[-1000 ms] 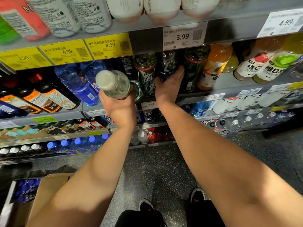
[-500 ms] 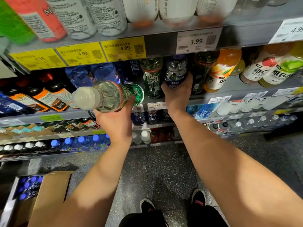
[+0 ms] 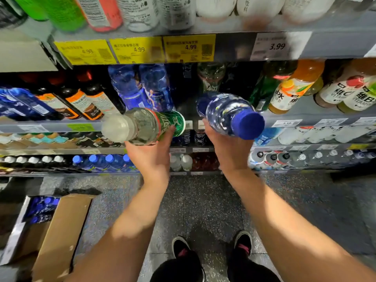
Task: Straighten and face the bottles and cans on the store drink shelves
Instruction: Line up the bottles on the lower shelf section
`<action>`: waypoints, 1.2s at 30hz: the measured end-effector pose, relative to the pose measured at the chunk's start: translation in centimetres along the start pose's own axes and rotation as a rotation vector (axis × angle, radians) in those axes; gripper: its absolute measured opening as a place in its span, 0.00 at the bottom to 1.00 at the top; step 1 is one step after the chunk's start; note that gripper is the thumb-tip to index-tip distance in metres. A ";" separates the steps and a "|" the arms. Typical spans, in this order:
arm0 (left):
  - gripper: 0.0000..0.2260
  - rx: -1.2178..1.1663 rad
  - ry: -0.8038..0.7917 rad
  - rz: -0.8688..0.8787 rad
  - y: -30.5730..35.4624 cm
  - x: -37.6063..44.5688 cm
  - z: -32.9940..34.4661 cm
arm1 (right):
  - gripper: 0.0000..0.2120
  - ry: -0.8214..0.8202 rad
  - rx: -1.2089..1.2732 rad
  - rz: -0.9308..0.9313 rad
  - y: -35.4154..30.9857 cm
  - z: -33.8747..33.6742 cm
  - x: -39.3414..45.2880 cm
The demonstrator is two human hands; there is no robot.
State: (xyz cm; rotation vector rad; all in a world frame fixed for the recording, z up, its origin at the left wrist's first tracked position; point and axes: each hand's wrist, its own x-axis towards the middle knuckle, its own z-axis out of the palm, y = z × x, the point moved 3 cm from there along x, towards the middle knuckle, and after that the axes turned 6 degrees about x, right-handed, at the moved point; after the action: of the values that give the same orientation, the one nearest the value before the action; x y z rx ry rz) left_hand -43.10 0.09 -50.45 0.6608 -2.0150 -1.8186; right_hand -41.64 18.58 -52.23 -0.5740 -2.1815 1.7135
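Observation:
My left hand grips a clear bottle with a green label and white cap, held on its side, cap pointing left. In my right hand is a blue-tinted bottle with a blue cap, tipped toward me, cap to the right. Both are held out in front of the middle shelf. Between them a dark gap shows on that shelf, with a green-labelled bottle standing farther back.
Blue bottles and dark orange-labelled bottles stand left of the gap, orange and vitamin drinks to the right. Lower shelves hold several rows of bottles. An open cardboard box sits on the floor at the left.
My right hand has pulled the blue-capped bottle off the shelf and tipped it toward me. The left hand's bottle stays sideways, shifted slightly right.

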 end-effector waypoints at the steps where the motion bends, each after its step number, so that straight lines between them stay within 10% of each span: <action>1: 0.32 -0.010 0.000 -0.010 0.0 0.0 -0.3 | 0.39 -0.034 0.042 -0.009 -0.9 1.0 0.0; 10: 0.32 0.051 0.013 0.033 0.4 1.9 -3.6 | 0.38 0.124 -0.044 -0.053 -4.6 7.7 3.0; 24: 0.32 0.110 -0.114 0.193 0.3 1.6 -2.9 | 0.38 -0.126 -0.596 0.026 -4.9 8.9 7.2; 36: 0.25 0.186 -0.156 0.085 1.3 -5.2 7.6 | 0.13 0.061 -0.151 0.058 -0.5 -4.7 5.1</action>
State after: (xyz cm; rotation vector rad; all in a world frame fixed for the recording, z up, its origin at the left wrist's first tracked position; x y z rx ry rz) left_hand -43.05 9.31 -49.78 0.4874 -2.2986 -1.6948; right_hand -43.94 24.91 -50.65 -0.7247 -2.2848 1.5469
